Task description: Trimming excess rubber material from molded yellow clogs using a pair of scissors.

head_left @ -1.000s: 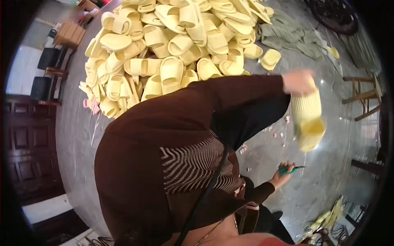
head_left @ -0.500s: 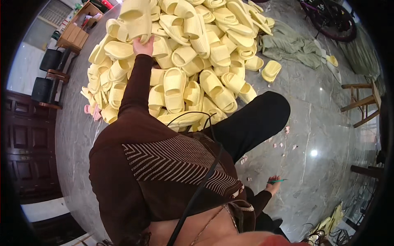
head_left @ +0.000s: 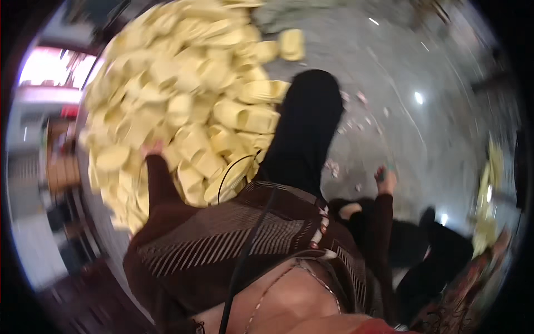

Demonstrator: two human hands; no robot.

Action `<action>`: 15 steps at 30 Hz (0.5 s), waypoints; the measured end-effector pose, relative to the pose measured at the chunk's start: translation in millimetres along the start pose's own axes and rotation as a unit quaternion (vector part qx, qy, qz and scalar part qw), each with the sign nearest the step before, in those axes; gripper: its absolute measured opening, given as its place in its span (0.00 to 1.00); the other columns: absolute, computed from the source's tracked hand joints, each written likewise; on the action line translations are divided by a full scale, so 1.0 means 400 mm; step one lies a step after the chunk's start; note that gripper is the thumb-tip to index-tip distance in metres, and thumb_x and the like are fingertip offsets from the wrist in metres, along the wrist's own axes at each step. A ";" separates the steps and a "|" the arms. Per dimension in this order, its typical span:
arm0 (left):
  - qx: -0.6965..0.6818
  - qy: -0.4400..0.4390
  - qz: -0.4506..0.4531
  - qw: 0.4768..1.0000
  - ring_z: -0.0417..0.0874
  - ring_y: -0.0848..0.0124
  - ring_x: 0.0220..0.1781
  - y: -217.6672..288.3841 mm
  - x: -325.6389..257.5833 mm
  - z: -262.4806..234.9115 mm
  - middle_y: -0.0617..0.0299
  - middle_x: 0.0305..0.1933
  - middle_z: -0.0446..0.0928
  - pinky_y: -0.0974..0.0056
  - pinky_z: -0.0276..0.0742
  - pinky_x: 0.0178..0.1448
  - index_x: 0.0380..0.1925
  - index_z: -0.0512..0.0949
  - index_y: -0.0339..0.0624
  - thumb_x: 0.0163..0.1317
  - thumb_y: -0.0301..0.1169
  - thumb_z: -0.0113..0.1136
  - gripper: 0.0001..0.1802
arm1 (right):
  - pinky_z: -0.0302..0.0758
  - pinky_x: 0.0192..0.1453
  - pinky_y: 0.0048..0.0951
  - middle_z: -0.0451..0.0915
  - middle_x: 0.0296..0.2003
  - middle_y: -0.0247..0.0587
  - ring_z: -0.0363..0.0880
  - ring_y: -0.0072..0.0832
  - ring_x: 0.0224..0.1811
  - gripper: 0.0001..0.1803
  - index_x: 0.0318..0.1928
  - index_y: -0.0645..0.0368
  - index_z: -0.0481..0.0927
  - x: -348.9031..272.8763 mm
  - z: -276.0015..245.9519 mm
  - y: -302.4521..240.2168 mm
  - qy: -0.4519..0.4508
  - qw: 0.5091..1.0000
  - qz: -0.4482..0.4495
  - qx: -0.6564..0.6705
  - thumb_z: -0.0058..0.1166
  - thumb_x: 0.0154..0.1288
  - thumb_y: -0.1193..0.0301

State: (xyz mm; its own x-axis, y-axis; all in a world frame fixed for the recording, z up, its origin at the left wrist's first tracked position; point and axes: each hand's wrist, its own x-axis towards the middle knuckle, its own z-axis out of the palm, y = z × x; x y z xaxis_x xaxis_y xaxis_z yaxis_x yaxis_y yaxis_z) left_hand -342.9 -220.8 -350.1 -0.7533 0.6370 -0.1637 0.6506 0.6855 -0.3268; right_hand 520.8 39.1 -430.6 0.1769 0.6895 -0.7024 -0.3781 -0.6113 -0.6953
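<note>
My left hand [head_left: 153, 148] is at the near left of a big heap of pale yellow slippers [head_left: 191, 111]. Its fingers, blurred, close on the end of one yellow slipper [head_left: 133, 129] lying against the others. Off to my right, over the grey floor, my right hand [head_left: 386, 180] is closed round a thin green tool [head_left: 391, 166] like a pen or small trimming knife. Blur hides the tool's exact kind.
My black-clad knee [head_left: 311, 100] rises beside the heap. Small pinkish scraps [head_left: 332, 167] lie on the floor [head_left: 411, 139]. One yellow slipper [head_left: 292, 44] lies apart at the far edge. A dark cable [head_left: 250, 239] hangs down my front. Dark chairs [head_left: 69, 239] stand at the left.
My view has swung right, so the heap shows farther left and blurs. My left hand has lowered with the slipper onto the heap. My right hand still holds the green tool.
</note>
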 end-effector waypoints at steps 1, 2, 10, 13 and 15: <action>0.081 0.009 -0.116 0.990 0.76 0.64 0.41 -0.170 0.001 -0.008 0.60 0.39 0.76 0.61 0.65 0.54 0.42 0.73 0.47 0.56 0.52 0.40 0.25 | 0.65 0.24 0.27 0.69 0.21 0.34 0.68 0.25 0.23 0.05 0.26 0.56 0.69 0.003 0.070 0.024 -0.039 0.999 0.022 0.025 0.46 0.56 0.69; 0.083 0.017 -0.049 0.995 0.76 0.64 0.41 -0.156 0.028 0.005 0.60 0.39 0.76 0.61 0.65 0.54 0.42 0.73 0.47 0.56 0.52 0.40 0.25 | 0.66 0.23 0.26 0.70 0.21 0.34 0.68 0.24 0.21 0.03 0.28 0.56 0.69 -0.047 0.098 -0.010 0.008 1.000 -0.014 -0.005 0.48 0.56 0.71; -0.078 0.014 -0.102 0.992 0.75 0.56 0.44 0.120 -0.001 -0.072 0.44 0.41 0.75 0.59 0.70 0.46 0.40 0.73 0.32 0.35 0.49 0.63 0.35 | 0.69 0.20 0.35 0.73 0.21 0.42 0.72 0.32 0.20 0.09 0.30 0.63 0.74 0.045 0.071 0.112 0.144 0.966 -0.103 -0.188 0.50 0.49 0.71; -0.088 0.108 -0.016 0.990 0.75 0.53 0.42 0.219 0.010 -0.152 0.43 0.40 0.74 0.58 0.69 0.48 0.37 0.72 0.29 0.35 0.52 0.62 0.37 | 0.72 0.34 0.41 0.76 0.28 0.53 0.76 0.45 0.31 0.13 0.33 0.63 0.75 0.006 0.111 0.162 0.163 0.902 -0.152 -0.369 0.52 0.48 0.67; -0.126 0.112 0.043 0.985 0.75 0.53 0.42 0.423 -0.021 -0.249 0.43 0.40 0.75 0.59 0.69 0.49 0.37 0.72 0.27 0.37 0.53 0.61 0.37 | 0.70 0.40 0.40 0.75 0.32 0.56 0.73 0.48 0.37 0.15 0.34 0.62 0.75 0.042 0.041 0.217 0.134 0.854 -0.167 -0.474 0.51 0.47 0.66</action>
State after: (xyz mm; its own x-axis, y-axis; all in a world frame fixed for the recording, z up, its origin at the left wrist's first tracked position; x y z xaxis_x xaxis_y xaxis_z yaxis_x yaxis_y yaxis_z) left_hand -216.8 -74.9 -311.2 -0.6730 0.7387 0.0371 0.7353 0.6737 -0.0741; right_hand 475.9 3.9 -500.3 0.3809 0.8508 -0.3621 0.6177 -0.5255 -0.5851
